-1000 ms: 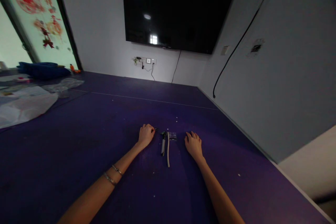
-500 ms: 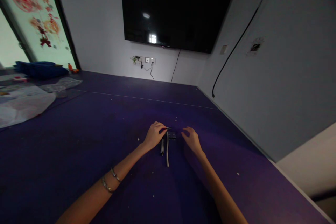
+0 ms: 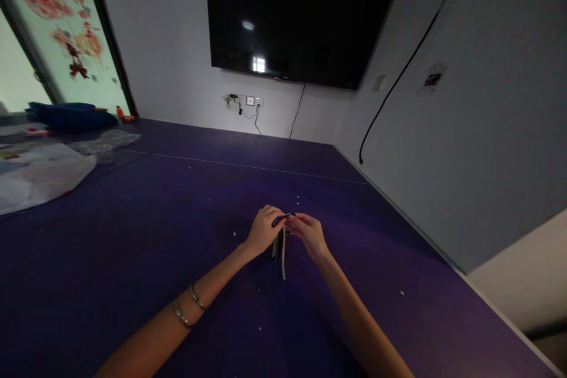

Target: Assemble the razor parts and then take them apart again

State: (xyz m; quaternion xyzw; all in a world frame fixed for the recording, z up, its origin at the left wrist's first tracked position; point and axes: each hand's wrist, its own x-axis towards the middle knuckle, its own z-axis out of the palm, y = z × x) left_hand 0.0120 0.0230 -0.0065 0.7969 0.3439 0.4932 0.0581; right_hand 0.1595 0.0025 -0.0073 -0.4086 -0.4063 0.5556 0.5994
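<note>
My left hand (image 3: 266, 229) is closed, thumb and fingers pinching a small dark thin piece (image 3: 289, 214) whose exact kind I cannot make out. From the other side my right hand (image 3: 310, 233) meets it, fingertips pressed together at the piece's right end. Below the hands a pale narrow strip (image 3: 284, 260) lies lengthwise on the purple surface (image 3: 195, 283). Left of it is a shorter strip, pale and dark (image 3: 274, 248), partly under my left hand. A small dark block behind the right fingers is mostly hidden.
Small white scraps (image 3: 402, 293) dot the surface. At the far left lie a white plastic bag (image 3: 48, 180), a blue cloth item (image 3: 71, 117) and a small orange object (image 3: 124, 115). A black cable (image 3: 398, 80) hangs along the right wall; a television (image 3: 301, 18) is mounted ahead.
My right hand has moved left, its fingers closing at the dark piece beside my left fingertips. It now covers most of the small dark block. My left hand stays nearly in place.
</note>
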